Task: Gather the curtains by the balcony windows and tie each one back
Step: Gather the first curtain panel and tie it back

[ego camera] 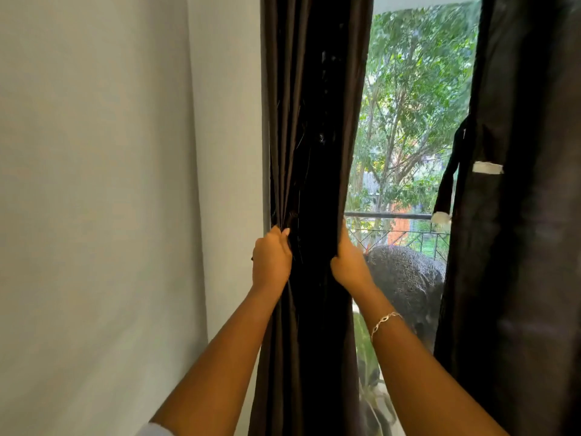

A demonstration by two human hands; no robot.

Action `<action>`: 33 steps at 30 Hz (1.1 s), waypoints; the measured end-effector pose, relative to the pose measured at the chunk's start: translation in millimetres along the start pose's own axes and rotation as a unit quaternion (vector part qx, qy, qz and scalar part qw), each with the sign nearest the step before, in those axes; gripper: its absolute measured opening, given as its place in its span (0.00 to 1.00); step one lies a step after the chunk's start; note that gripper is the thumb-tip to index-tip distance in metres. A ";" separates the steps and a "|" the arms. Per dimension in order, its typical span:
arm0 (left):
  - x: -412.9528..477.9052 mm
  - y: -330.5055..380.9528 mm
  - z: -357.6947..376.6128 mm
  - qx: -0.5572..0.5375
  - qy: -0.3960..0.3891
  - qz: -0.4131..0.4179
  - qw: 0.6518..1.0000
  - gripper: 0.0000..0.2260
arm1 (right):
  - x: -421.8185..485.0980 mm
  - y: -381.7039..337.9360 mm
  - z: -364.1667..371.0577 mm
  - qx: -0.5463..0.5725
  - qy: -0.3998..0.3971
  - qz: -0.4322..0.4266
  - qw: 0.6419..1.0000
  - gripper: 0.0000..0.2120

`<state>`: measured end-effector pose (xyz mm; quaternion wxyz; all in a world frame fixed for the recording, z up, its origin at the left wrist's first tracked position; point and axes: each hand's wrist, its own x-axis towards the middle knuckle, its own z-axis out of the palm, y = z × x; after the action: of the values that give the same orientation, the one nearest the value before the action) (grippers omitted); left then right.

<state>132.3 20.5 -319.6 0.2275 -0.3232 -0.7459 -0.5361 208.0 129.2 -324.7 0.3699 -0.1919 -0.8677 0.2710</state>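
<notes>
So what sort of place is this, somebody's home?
Most likely a room in a home, opening onto a balcony. Dark floor-length curtains hang beside a plain wall, and through the window a metal railing and leafy trees show outside. Both hands grip the left curtain.

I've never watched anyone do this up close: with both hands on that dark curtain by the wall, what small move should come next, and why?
Probably draw the right hand toward the left hand, squeezing the left curtain into one bundle. Each hand grips an opposite edge with loose folds between them, and no tie is around it yet.
</notes>
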 end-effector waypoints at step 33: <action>21.0 23.0 23.1 -0.085 -0.175 -0.039 0.980 0.24 | 24.4 19.2 24.3 0.090 -0.210 -0.081 0.970 0.23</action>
<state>134.8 52.3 -297.6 0.0446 -0.4009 -0.7378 -0.5412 176.5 149.2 -337.4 0.2159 -0.0261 -0.9107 0.3511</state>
